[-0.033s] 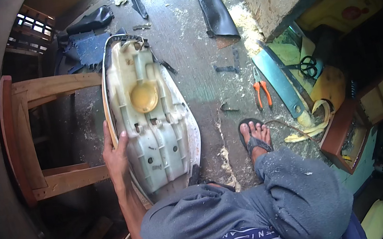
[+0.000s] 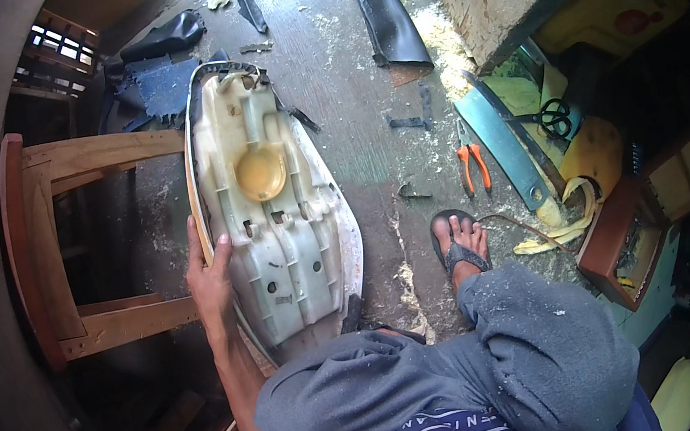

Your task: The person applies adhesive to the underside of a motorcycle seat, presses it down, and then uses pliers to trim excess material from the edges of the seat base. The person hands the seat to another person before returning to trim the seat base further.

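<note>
1. The left grip (image 2: pixel 213 283) pinches the seat base (image 2: pixel 286 270) by its left edge: thumb on the ribbed side, fingers wrapped round the outer side. The right grip is out of view, so I cannot tell its state.
2. The seat base sits ribbed side up between the wooden frame (image 2: pixel 128 329) and the bare floor (image 2: pixel 355 137)—its near end runs behind the trousers (image 2: pixel 336 388).
3. It looks like moulded plastic, so I would expect it stiff and fairly light, though long enough to swing if held by one edge only.
4. The pale rim (image 2: pixel 355 232) on the right seems the natural second hold (the thin ribs may be brittle, so better not to pull on those).
5. The round amber recess (image 2: pixel 261 173) looks smooth and probably slippery—a poor place for fingers.
6. The dark strip (image 2: pixel 205 71) round the far end looks ragged and may tear if tugged.
</note>
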Demonstrator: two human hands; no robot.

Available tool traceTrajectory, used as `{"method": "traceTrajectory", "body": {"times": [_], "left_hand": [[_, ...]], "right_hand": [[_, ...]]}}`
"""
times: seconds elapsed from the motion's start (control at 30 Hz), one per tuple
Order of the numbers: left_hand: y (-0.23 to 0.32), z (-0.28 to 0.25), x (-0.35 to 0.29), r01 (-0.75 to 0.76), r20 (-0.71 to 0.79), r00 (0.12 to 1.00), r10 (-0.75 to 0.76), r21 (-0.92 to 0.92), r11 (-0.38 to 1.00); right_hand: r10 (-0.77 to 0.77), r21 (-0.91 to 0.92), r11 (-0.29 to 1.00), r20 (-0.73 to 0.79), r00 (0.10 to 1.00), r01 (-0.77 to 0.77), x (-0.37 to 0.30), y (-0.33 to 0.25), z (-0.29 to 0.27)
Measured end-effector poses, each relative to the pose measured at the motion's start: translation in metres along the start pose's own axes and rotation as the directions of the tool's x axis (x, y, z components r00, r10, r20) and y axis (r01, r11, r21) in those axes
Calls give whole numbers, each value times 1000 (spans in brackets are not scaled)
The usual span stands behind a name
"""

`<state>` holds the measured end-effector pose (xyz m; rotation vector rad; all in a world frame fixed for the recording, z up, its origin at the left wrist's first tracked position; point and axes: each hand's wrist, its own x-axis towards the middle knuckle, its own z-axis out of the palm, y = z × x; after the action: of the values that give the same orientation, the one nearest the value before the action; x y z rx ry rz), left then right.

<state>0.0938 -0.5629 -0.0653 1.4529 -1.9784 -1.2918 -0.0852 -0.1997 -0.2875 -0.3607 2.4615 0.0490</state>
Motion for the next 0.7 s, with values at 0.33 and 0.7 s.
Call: {"method": "traceTrajectory", "body": {"times": [0.33, 0.7], "left_hand": [[3, 0, 2, 46, 87, 996, -32, -170, 984], [10, 1, 12, 89, 87, 993, -74, -183, 979]], "right_hand": [[-22, 348, 934, -170, 985, 81, -46, 194, -107], [-27, 729, 683, 73, 997, -35, -22, 129, -88]]}}
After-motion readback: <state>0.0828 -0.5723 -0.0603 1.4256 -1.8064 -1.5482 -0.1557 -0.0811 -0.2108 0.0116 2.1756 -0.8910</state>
